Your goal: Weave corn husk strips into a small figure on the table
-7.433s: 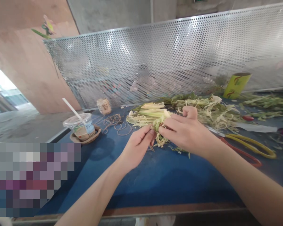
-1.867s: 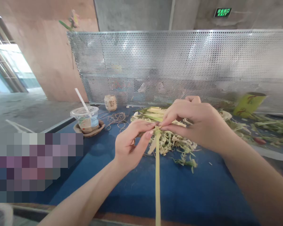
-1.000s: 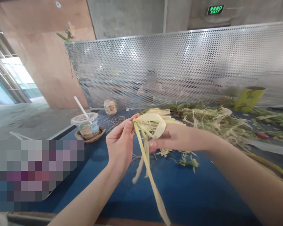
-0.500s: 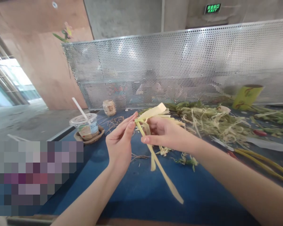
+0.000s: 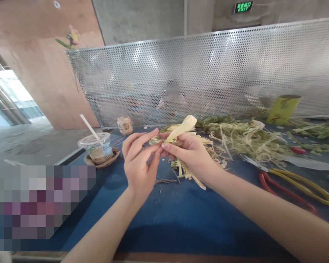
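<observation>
Left hand: pinched the base of a pale leaf strip, apparently to steady it. Right hand: clasped that base, strip held above the table. Scissors: lay rightward, seemingly for easy reach. Leaf pile: lay beyond.

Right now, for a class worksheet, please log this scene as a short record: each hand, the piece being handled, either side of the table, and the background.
Left hand: fingers at the lower end of the pale strip; grip unclear
Right hand: pinching the strip near that end
Strip position: broad end up, pointing away from the person
Table, left side: lidded cup with a white straw, in a brown dish
Right side: leaf pile, red-and-yellow-handled scissors, yellow cylinder
Background: perforated metal screen, green EXIT sign
</observation>
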